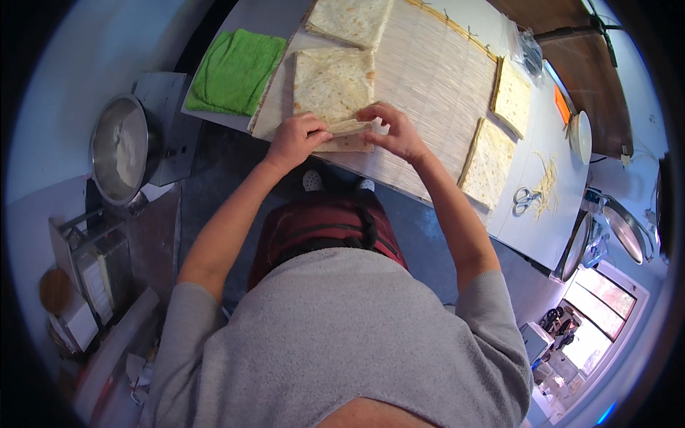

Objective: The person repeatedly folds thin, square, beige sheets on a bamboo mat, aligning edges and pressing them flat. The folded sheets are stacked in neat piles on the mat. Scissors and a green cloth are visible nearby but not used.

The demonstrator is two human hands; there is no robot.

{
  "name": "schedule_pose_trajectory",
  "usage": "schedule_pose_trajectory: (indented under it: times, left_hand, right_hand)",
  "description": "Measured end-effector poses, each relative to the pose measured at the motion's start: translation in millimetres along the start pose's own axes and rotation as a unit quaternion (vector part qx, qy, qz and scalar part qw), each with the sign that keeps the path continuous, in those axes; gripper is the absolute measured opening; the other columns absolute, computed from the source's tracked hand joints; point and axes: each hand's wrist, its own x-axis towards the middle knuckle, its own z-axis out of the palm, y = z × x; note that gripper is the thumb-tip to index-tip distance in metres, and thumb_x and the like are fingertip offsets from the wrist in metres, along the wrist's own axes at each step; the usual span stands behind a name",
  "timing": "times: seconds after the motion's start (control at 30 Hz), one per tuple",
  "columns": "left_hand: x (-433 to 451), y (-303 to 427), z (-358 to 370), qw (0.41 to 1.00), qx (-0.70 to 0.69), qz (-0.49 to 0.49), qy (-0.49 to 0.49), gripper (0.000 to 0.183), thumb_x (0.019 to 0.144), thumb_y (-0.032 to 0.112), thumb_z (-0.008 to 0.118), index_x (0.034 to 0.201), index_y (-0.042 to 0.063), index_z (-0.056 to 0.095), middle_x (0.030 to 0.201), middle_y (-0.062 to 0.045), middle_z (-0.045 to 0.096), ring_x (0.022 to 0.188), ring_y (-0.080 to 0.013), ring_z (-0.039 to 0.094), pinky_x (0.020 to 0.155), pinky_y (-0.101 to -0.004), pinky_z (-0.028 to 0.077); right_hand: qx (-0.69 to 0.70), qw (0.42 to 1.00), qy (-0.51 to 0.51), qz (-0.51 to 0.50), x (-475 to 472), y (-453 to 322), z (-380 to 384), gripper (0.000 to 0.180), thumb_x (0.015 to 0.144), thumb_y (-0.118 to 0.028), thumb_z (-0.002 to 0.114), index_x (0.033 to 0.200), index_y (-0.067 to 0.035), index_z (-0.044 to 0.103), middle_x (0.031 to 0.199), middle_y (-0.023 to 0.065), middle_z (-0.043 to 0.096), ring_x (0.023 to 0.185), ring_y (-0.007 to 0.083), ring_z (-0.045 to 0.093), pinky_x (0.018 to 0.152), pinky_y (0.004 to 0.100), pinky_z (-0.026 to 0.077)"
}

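Observation:
A stack of square, brown-flecked flatbread sheets (pixel 333 80) lies on a slatted mat (pixel 428 101) before me. Its near edge is lifted and doubled over into a narrow fold (pixel 350 127). My left hand (pixel 297 140) pinches the left end of this fold between thumb and fingers. Around the right end curves my right hand (pixel 395 131), its thumb and fingers apart; whether the fingertips touch the bread is hard to see. Below the fold shows the flat near edge of a lower sheet (pixel 350 143). Another flatbread stack (pixel 350 21) lies just beyond.
Two more flatbread stacks (pixel 488 163) (pixel 511 97) lie on the right. Scissors (pixel 525 200) rest beside thin trimmed strips (pixel 547 182) on the white table (pixel 562 224). A green towel (pixel 235 72) lies at left, near a metal bowl (pixel 120 150) of white powder. A white bowl (pixel 580 137) stands far right.

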Motion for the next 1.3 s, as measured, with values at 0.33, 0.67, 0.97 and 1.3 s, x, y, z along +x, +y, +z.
schedule_pose_trajectory:
  times: [0.33, 0.67, 0.97, 1.3]
  left_hand:
    - [5.8, 22.4, -42.6, 0.967, 0.193, 0.082, 0.144, 0.024, 0.084, 0.012, 0.078, 0.105, 0.003, 0.074, 0.102, -0.011, 0.072, 0.096, -0.0324, 0.069, 0.087, -0.0380, 0.056]
    - [48.2, 99.0, -110.9, 0.964, -0.231, 0.019, 0.131, 0.021, 0.095, 0.004, 0.075, 0.114, 0.000, 0.069, 0.107, 0.000, 0.071, 0.096, -0.0080, 0.063, 0.088, -0.0254, 0.051]
    - [63.6, 63.1, -59.4, 0.877, -0.411, -0.155, 0.194, 0.021, 0.100, 0.013, 0.071, 0.119, 0.002, 0.069, 0.102, 0.001, 0.070, 0.089, -0.0081, 0.063, 0.081, -0.0268, 0.051]
    - [79.2, -32.7, -5.5, 0.919, -0.161, -0.267, 0.242, 0.023, 0.102, 0.020, 0.067, 0.098, -0.002, 0.066, 0.077, -0.004, 0.065, 0.071, -0.0097, 0.055, 0.067, -0.0314, 0.047]
  right_hand:
    - [0.117, 0.989, 0.090, -0.017, 40.1, -9.6, -4.3, 0.030, 0.082, -0.009, 0.085, 0.112, -0.011, 0.082, 0.119, 0.0073, 0.076, 0.113, 0.0183, 0.066, 0.102, 0.0346, 0.052]
    - [0.201, 0.969, 0.110, -0.089, 57.8, -110.6, -70.1, 0.022, 0.097, -0.007, 0.075, 0.117, 0.003, 0.075, 0.102, 0.0068, 0.077, 0.099, 0.0126, 0.071, 0.091, 0.0269, 0.058]
    - [0.394, 0.904, 0.141, 0.085, 67.8, -62.1, -34.2, 0.021, 0.102, -0.020, 0.071, 0.106, 0.000, 0.076, 0.093, 0.0011, 0.074, 0.081, 0.0070, 0.063, 0.074, 0.0243, 0.051]
    - [0.127, 0.949, 0.170, 0.232, 94.0, 33.1, 6.9, 0.029, 0.102, -0.024, 0.066, 0.100, 0.005, 0.072, 0.075, 0.0035, 0.064, 0.068, 0.0067, 0.052, 0.060, 0.0312, 0.045]
